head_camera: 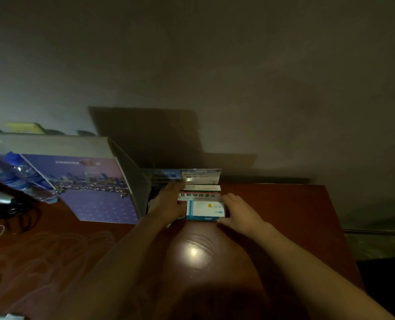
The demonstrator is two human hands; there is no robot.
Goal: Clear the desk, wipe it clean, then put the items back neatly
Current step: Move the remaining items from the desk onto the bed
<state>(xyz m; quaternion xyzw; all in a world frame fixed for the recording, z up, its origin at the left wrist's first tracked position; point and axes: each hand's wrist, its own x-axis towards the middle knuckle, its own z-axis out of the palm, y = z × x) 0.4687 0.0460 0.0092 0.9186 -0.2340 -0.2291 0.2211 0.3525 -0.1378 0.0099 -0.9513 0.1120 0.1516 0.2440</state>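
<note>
Head view is looking down on a glossy reddish-brown wooden desk (272,227) in dim light, with a bright lamp glare reflecting off its surface near the person's arms. Both hands are reaching toward a small cluster of cardboard medicine boxes sitting near the desk's far edge. The left hand (166,202) is lying flat against the left side of the cluster, fingers straight and extended, pressing the boxes. The right hand (238,212) is lying against the right side, fingers relaxed and lightly bent, touching the blue-and-white rectangular medicine box (205,211) at the front. Just behind that one, a white box with a red band and dark printed characters (200,195) is sitting, and a further pale box with a blue-and-white face (201,176) is standing upright behind both, close to the wall. To the left, a large purple-and-pink carton printed with a city skyline (92,181) is resting on the desk, just beside the left hand. Two clear plastic water bottles with blue caps (14,169) are leaning at the far left, with tangled black cables (14,213) lying below them.
</note>
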